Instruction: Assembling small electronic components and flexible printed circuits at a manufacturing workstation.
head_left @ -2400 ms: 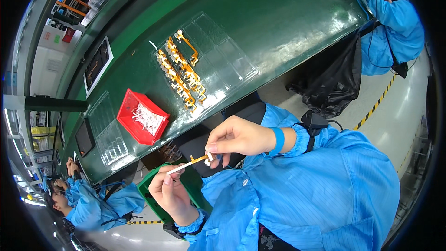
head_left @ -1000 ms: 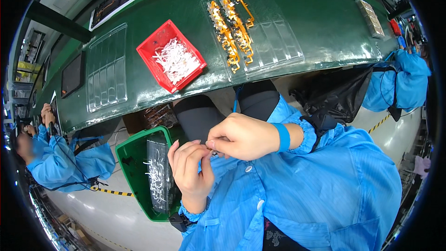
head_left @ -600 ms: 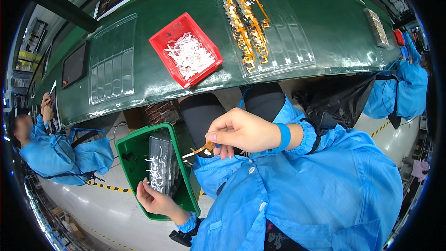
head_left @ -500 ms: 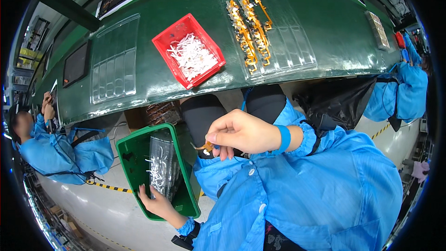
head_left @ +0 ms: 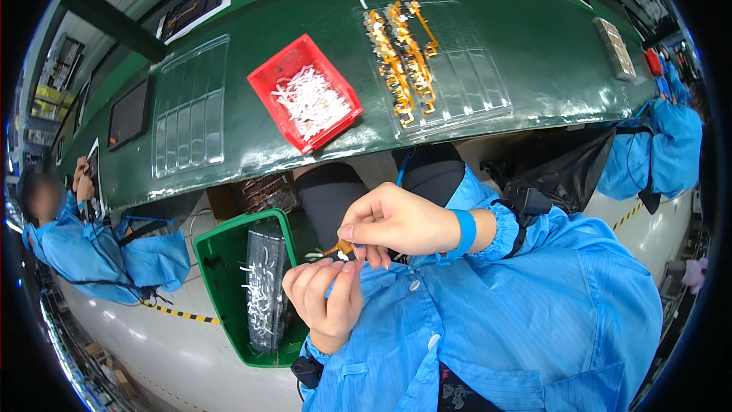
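A person in a blue coat (head_left: 91,252) sits at 9 o'clock, well apart from the work. Next, at 7 o'clock, a green bin (head_left: 229,290) stands on the floor below the table edge, holding a clear bag of small white pieces (head_left: 263,290). Just right of it the left hand (head_left: 324,297) is raised in front of the chest, its grip pinching the near end of a small orange strip (head_left: 339,249). The strip is tiny; its long axis seems to run from 7 toward 1 o'clock, tilted up to the right, though the fingers hide most of it. The right hand (head_left: 396,221), with a blue wristband, comes in from 3 o'clock and its grip is pressed together on the strip's upper end, touching the left fingertips.

Above, on the green table (head_left: 534,53), lie from left to right: a clear empty tray (head_left: 191,114) at 10 o'clock, a red bin (head_left: 305,103) of white scraps at 11 o'clock, and a clear tray (head_left: 450,84) at 12 o'clock with 3 rows of orange strips (head_left: 400,53) lying lengthwise away from the person. At 2 o'clock another person in blue (head_left: 663,145) sits beside a black bag (head_left: 564,175). The floor is pale grey with yellow-black tape.
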`<state>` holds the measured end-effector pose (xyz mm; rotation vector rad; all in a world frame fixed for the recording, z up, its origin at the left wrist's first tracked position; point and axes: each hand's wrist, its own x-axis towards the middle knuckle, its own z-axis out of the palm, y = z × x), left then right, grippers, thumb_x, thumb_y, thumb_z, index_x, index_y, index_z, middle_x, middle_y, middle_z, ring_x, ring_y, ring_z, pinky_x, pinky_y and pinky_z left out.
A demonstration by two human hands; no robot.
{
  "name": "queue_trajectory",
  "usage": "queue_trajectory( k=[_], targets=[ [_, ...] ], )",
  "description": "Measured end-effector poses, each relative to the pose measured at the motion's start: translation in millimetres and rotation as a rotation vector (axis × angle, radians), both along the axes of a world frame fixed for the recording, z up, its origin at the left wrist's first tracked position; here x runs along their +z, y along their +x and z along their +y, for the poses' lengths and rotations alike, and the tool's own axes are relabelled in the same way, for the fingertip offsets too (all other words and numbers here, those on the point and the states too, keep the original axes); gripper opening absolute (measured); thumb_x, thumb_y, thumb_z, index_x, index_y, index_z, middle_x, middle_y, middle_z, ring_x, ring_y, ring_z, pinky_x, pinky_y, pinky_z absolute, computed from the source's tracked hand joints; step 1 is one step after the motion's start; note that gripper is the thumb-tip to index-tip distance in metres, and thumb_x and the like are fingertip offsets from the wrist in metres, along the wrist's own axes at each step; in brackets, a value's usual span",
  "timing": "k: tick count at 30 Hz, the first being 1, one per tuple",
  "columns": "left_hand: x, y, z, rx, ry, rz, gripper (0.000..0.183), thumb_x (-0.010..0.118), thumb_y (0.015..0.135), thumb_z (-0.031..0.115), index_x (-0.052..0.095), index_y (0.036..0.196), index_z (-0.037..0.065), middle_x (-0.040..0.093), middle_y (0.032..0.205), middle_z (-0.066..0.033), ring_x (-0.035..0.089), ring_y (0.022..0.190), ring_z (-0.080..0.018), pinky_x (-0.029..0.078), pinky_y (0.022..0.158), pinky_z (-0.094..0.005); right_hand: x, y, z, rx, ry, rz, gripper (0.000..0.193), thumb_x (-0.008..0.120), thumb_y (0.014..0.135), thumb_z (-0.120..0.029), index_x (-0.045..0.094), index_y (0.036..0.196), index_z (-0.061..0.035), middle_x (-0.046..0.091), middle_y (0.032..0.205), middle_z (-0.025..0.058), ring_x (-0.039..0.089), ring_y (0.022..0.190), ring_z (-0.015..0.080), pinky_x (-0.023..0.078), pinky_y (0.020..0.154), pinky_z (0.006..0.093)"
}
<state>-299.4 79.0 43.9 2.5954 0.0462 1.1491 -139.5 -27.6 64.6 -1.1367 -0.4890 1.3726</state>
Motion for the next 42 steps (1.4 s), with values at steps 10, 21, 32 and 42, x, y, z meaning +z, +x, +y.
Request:
queue_trajectory(
  k=[10, 21, 32, 42],
  targets=[
    [1.3, 22.6, -8.0, -0.064, 0.147, 0.065, 0.023, 0.077, 0.073, -0.004, 0.065, 0.089, 0.008, 0.062, 0.086, -0.0046, 0.061, 0.080, -0.0225, 0.045, 0.077, -0.0413, -14.8, 16.6, -17.2, -0.107, 0.100, -0.080, 0.024, 0.059, 0.094, -0.015, 0.067, 0.083, 0.0046, 0.067, 0.071, 0.0082, 0.064, 0.056, 0.0128, 0.052, 0.055, 0.0257],
    [2.1, 35.2, -16.2, -0.057, 0.104, 0.034, 0.025, 0.075, 0.068, -0.004, 0.067, 0.089, 0.007, 0.063, 0.087, -0.0045, 0.065, 0.082, -0.0216, 0.048, 0.080, -0.0397, 0.5, 30.1, -35.7, 0.001, -0.020, -0.038, 0.024, 0.060, 0.097, -0.020, 0.068, 0.094, 0.0027, 0.068, 0.082, 0.0061, 0.068, 0.069, 0.0100, 0.050, 0.048, 0.0207],
    [14.1, 49.3, -22.2, -0.118, -0.304, 0.258, 0.021, 0.070, 0.069, -0.011, 0.060, 0.084, 0.000, 0.060, 0.082, -0.0117, 0.057, 0.072, -0.0260, 0.044, 0.065, -0.0338, -2.0, 36.0, -46.0, -0.043, 0.049, -0.223, 0.024, 0.057, 0.096, -0.017, 0.067, 0.089, 0.0044, 0.067, 0.072, 0.0080, 0.067, 0.062, 0.0115, 0.054, 0.051, 0.0253],
    [16.1, 46.6, -21.0, -0.155, -0.815, 0.476, 0.010, 0.067, 0.082, -0.005, 0.058, 0.084, -0.002, 0.058, 0.087, -0.0088, 0.053, 0.073, -0.0141, 0.043, 0.064, -0.0249, 3.6, 43.8, -55.0, 0.017, 0.094, -0.329, 0.022, 0.058, 0.094, -0.013, 0.067, 0.087, 0.0053, 0.068, 0.069, 0.0114, 0.067, 0.061, 0.0130, 0.054, 0.054, 0.0267]
  ],
)
